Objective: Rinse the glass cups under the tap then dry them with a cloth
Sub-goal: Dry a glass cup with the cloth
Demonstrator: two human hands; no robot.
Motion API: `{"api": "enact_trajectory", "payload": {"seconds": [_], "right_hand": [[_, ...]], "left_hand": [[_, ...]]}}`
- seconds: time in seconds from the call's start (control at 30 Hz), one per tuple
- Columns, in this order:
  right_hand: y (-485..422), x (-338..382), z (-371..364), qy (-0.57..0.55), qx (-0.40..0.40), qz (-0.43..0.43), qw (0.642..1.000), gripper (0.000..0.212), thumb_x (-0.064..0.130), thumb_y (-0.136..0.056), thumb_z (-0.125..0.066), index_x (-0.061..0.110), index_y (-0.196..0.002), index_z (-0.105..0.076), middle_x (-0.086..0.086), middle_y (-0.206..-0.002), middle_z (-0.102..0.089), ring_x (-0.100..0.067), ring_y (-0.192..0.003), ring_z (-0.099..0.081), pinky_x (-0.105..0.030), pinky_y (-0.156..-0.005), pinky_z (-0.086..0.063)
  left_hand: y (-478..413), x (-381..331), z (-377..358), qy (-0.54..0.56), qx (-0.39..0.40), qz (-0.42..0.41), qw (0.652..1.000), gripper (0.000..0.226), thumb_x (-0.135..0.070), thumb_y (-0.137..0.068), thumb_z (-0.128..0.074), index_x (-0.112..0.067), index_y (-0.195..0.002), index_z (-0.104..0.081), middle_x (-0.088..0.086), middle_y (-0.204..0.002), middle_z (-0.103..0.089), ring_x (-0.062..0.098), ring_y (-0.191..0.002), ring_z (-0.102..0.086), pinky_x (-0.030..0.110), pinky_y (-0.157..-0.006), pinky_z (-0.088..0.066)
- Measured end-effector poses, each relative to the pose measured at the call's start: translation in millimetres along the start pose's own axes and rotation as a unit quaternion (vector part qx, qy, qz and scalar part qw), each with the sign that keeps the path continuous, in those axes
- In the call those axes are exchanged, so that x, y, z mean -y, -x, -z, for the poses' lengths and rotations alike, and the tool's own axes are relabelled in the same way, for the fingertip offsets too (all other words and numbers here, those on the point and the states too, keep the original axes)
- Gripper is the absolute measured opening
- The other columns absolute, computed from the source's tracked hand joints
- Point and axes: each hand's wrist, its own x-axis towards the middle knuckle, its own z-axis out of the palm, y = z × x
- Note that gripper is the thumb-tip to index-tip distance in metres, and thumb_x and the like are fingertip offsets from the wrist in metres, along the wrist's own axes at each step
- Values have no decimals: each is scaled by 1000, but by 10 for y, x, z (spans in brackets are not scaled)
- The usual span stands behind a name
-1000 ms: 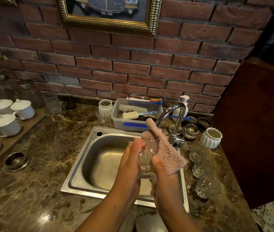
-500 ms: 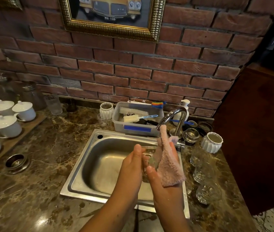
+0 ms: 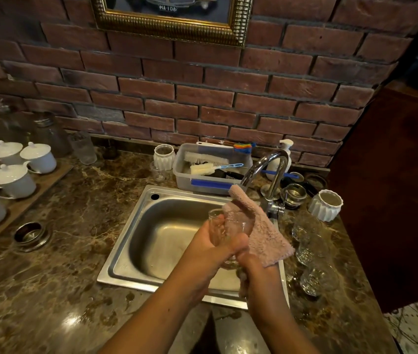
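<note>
Over the steel sink (image 3: 136, 241) I hold a clear glass cup (image 3: 230, 226), tilted with its mouth toward the upper left. My left hand (image 3: 207, 247) grips the cup from the left. My right hand (image 3: 250, 267) holds a pink fluffy cloth (image 3: 261, 231), which is pushed into and wrapped around the cup. The chrome tap (image 3: 266, 169) arches just behind the cloth; I see no water running. Three more glass cups (image 3: 307, 249) stand in a row on the counter right of the sink.
A grey tub of brushes (image 3: 202, 175) sits behind the sink, with a soap pump (image 3: 283, 159) and white ribbed cups (image 3: 325, 205) nearby. White lidded cups (image 3: 13, 175) on a wooden tray fill the left. A metal ring (image 3: 30, 235) lies on the marble counter.
My hands have turned the cup and worked the cloth around it; the cloth now drapes more to the right. Both hands stay over the sink's right side.
</note>
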Motion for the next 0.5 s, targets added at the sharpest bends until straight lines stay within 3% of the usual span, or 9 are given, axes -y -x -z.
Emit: {"api": "enact_trajectory", "payload": {"seconds": [0.07,0.1,0.17,0.23,0.3,0.37,0.43,0.5], "right_hand": [[-6,4,41,-43,-15,-49,998,16,17,-86,-58,14,-74,-48,8,-43,-42,-6,-37,-36,-20,-37,-30],[-9,3,58,-66,-25,-63,996,18,12,-89,-55,11,-72,-48,-1,-45,-41,-14,-37,-36,-24,-40,-33],[-27,-13,89,-147,-31,-84,985,18,19,-81,-63,3,-78,-56,-22,-64,-45,-29,-53,-43,-44,-61,-44],[-25,33,176,-215,-42,-96,971,27,21,-84,-58,-2,-98,-61,-31,-83,-56,-40,-71,-57,-49,-75,-52],[-27,155,252,-238,-45,-74,967,23,13,-97,-44,0,-109,-58,-20,-86,-71,-30,-75,-72,-40,-63,-61],[-38,290,351,-183,-49,-32,981,17,15,-99,-45,8,-108,-58,-10,-84,-76,-19,-73,-75,-31,-54,-60],[-48,412,370,-44,-19,19,999,23,33,-91,-58,17,-108,-62,1,-91,-78,-12,-83,-74,-26,-61,-58],[-72,520,347,83,32,43,995,25,46,-85,-60,25,-98,-62,18,-78,-75,2,-73,-70,-14,-57,-53]], "left_hand": [[-30,10,38,-5,-4,-10,1000,62,-29,-69,-83,-21,-126,-60,1,-115,-76,20,-107,-73,39,-92,-58],[-36,16,52,10,-1,-11,1000,60,-24,-70,-82,-18,-126,-61,5,-114,-76,24,-106,-73,40,-90,-59],[-40,43,96,51,5,-3,999,59,-17,-71,-80,-13,-127,-61,11,-117,-75,33,-109,-71,47,-90,-58],[-36,54,156,72,10,2,997,57,-17,-72,-79,-12,-126,-62,15,-118,-74,36,-109,-71,49,-89,-57],[-15,26,226,68,17,7,997,57,-21,-71,-80,-11,-124,-62,16,-116,-74,32,-101,-73,43,-82,-60],[1,-23,296,48,42,17,998,57,-27,-69,-82,-12,-121,-63,18,-113,-75,31,-94,-73,41,-79,-60],[11,-83,339,33,78,25,996,52,-31,-71,-80,-12,-118,-64,21,-104,-74,30,-84,-72,39,-71,-61],[15,-124,341,27,109,33,993,61,-36,-68,-81,-13,-120,-60,19,-97,-74,30,-76,-70,37,-62,-59]]}}
